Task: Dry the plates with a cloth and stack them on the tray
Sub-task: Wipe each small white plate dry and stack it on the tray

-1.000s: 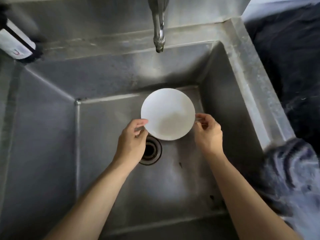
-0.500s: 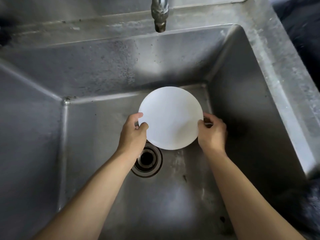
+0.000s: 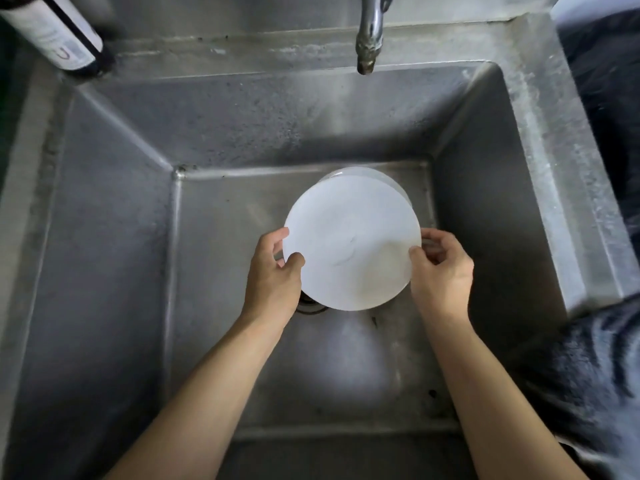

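Note:
A round white plate (image 3: 349, 244) is held above the floor of a deep steel sink (image 3: 114, 271). My left hand (image 3: 273, 275) grips its left edge, thumb on top. My right hand (image 3: 440, 271) pinches its right edge. Behind and under it, the rim of another white plate (image 3: 388, 176) peeks out toward the back of the sink. The drain (image 3: 311, 306) is mostly hidden under the held plate and my left hand. A dark striped cloth (image 3: 588, 375) hangs over the sink's right front corner. No tray is in view.
The tap spout (image 3: 369, 46) hangs over the back of the sink, with no water running. A dark bottle with a white label (image 3: 59, 36) stands at the back left ledge. Dark fabric (image 3: 609, 98) lies right of the sink rim.
The plate has come up toward me and looks larger; a second plate's rim now shows behind it. The camera view shifted, bringing the bottle and the cloth back in.

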Action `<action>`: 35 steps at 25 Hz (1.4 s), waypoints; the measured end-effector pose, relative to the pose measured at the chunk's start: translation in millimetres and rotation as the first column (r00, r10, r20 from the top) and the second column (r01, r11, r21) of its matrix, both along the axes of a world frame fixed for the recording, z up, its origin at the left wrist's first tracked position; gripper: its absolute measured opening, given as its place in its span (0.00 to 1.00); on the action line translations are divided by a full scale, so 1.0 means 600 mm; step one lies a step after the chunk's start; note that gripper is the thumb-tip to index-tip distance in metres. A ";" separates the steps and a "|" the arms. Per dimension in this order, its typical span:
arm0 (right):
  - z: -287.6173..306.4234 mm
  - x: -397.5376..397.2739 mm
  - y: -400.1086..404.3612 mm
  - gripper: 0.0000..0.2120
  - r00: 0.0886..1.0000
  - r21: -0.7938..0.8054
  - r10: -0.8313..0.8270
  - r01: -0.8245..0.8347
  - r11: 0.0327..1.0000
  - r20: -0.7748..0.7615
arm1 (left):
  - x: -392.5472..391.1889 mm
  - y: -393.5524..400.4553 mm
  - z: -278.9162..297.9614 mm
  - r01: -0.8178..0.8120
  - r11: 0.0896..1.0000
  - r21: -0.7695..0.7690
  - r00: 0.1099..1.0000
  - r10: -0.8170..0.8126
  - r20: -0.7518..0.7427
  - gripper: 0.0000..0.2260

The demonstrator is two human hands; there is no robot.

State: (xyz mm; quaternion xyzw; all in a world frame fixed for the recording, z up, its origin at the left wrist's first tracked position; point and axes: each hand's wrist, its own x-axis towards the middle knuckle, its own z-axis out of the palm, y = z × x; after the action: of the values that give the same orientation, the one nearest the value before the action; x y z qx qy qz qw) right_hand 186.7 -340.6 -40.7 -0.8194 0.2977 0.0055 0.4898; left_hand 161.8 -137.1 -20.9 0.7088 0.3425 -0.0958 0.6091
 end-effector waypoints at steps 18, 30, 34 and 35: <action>0.164 -0.122 0.046 0.05 0.922 0.027 0.201 -0.204 0.979 -0.332 | -0.183 0.050 0.103 -0.178 0.979 0.103 0.964 0.194 -0.179 0.12; 0.223 -0.247 0.077 0.16 0.974 0.446 -0.018 0.121 0.887 -0.227 | -0.181 -0.003 0.231 -0.605 0.682 -0.411 0.792 0.567 -0.224 0.13; 0.254 -0.263 0.060 0.15 0.966 0.481 0.096 0.033 0.876 -0.241 | -0.185 -0.014 0.266 -0.566 0.725 -0.392 0.818 0.552 -0.161 0.16; 0.261 -0.262 0.049 0.14 0.965 0.440 0.139 -0.028 0.897 -0.222 | -0.185 -0.015 0.272 -0.555 0.741 -0.378 0.826 0.544 -0.148 0.17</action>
State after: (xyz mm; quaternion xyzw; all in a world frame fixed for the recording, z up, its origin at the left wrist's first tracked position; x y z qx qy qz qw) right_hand 29.4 -311.4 115.9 -0.6949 0.3121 0.1951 0.6178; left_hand 50.6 -146.0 142.6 0.4329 0.5169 0.0093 0.7385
